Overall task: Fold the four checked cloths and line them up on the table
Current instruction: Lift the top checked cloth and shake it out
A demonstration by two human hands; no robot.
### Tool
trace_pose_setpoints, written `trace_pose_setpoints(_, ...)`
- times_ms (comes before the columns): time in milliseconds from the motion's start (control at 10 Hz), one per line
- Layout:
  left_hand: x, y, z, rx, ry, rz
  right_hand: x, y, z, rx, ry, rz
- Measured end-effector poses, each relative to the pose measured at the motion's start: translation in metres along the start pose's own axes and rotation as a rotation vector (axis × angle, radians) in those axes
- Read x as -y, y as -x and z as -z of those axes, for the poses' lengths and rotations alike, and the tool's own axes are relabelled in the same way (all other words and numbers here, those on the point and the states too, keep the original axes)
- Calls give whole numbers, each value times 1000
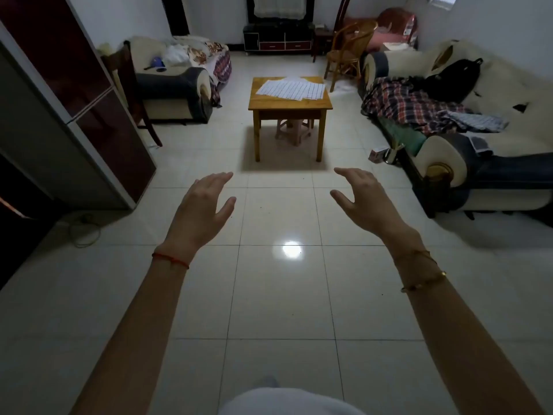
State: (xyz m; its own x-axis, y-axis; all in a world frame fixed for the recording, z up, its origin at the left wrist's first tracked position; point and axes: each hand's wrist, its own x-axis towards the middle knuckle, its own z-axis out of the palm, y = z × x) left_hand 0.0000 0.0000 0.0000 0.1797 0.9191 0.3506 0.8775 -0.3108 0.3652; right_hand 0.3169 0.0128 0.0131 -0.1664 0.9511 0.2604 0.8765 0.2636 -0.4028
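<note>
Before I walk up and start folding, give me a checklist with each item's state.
1. Left hand free: ok, open and holding nothing.
2. Right hand free: ok, open and holding nothing.
3. Cloths on the table: ok, they lie spread flat and overlapping, not yet folded.
4. All four cloths present: cannot tell, the layers overlap too much to count.
5. Floor between you and the table free of obstacles: ok, bare tiles.
6. Room to stand at the table's near edge: ok, the stool sits tucked underneath.

Backpack (452, 80) on sofa (478, 115)
</note>
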Motion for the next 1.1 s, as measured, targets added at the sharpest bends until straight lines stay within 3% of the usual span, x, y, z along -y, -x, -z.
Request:
trace_pose_setpoints(400, 38, -63, -40, 29, -4, 51, -33, -79, -41, 27, 2, -12)
trace_pose_setpoints(1100, 176, -358, -104, 78, 44, 20, -80, -387, -133, 68, -14, -78)
